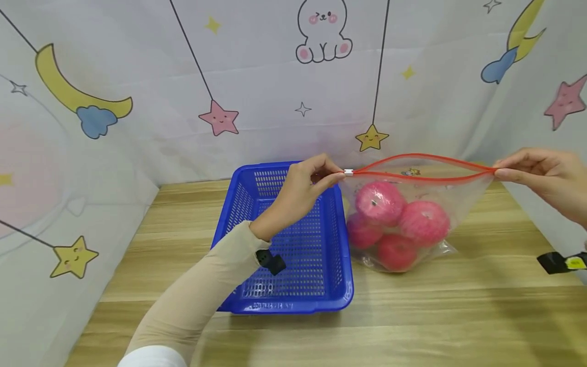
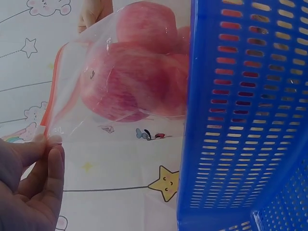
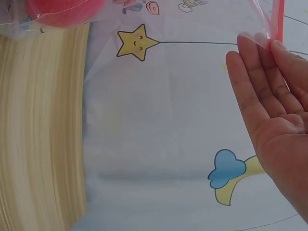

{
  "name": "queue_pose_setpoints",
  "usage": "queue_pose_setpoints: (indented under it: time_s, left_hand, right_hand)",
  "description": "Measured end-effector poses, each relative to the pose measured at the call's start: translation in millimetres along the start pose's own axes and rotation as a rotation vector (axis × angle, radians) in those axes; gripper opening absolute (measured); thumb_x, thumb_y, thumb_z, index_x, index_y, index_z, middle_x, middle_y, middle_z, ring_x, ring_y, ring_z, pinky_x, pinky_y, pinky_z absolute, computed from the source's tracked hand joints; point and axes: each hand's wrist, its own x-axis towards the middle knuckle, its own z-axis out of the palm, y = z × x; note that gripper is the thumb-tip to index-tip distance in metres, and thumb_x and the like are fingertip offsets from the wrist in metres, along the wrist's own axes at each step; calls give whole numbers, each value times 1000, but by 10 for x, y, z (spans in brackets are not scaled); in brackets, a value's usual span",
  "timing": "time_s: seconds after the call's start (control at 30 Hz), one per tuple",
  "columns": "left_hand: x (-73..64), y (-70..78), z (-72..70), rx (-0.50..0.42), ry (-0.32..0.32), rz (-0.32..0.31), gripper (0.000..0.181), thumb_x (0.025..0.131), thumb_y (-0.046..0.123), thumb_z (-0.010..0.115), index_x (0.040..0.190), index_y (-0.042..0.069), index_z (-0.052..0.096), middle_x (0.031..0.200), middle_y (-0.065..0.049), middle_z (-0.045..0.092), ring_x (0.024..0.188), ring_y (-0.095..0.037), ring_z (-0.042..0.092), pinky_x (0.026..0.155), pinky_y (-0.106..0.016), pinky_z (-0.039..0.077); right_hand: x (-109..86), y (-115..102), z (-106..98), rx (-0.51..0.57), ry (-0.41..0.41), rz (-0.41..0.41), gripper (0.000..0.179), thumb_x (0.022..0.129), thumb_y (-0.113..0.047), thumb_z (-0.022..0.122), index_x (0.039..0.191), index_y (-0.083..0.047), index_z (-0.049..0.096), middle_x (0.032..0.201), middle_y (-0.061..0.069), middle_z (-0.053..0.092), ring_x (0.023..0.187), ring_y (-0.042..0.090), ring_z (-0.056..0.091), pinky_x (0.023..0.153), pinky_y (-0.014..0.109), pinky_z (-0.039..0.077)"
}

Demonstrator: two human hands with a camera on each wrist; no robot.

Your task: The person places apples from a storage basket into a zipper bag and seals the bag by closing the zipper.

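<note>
A clear zip bag [image 1: 463, 199] with a red zip edge holds several pink-red apples [image 1: 424, 223]. My left hand [image 1: 304, 186] pinches the bag's top left corner, right beside the white slider [image 1: 348, 173]. At the opposite top corner my right hand [image 1: 545, 176] pinches the end of the red zip between thumb and fingers. Between the two hands the mouth of the bag gapes, its red edges bowed apart. In the left wrist view the apples [image 2: 120, 82] press against the clear plastic. The right wrist view shows the fingers [image 3: 255, 86] at the red strip.
A blue plastic basket [image 1: 346, 285] stands on the wooden table [image 1: 440, 316], directly left of the bag and under my left forearm. Behind the table hangs a white cloth [image 1: 270, 81] printed with stars and moons, which also covers both sides.
</note>
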Motion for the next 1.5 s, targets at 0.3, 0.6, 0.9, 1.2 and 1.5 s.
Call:
queue_pose_setpoints:
  time_s: [0.3,0.6,0.9,1.2,1.5]
  left_hand:
    - [-28,-10,34,5,-47,-6,6,96,14,67,97,8,69,88,-4,70,75,-16,63,69,-26,54]
    - [11,25,59,-48,2,13,7,95,11,67,98,5,69,88,-5,71,71,-16,64,68,-25,55]
    - [19,59,72,-122,54,56,5,96,5,64,98,3,67,93,-9,71,83,-12,66,77,-34,58]
    - [-93,14,56,-92,-32,21,4,96,9,65,98,6,67,94,-3,70,85,-14,67,79,-36,58]
    - [-166,-36,70,-53,-109,51,4,97,9,64,98,5,66,97,-4,70,87,-12,69,77,-26,57]
  right_hand:
    - [-67,44,47,-28,6,26,16,93,7,64,108,6,69,93,-8,74,85,2,66,78,6,47]
    - [-22,-123,153,-72,78,-11,15,94,1,66,109,4,69,94,-11,71,86,3,62,79,5,44]
    - [-57,-246,173,139,103,-188,16,89,23,55,104,22,61,100,0,71,90,7,66,84,11,49]
    - [-281,-88,115,0,47,-128,19,91,21,55,107,15,63,101,-6,69,93,2,65,87,7,45]
    - [-405,-28,107,10,4,-41,22,92,19,56,112,13,63,102,-5,71,90,3,67,83,8,47]
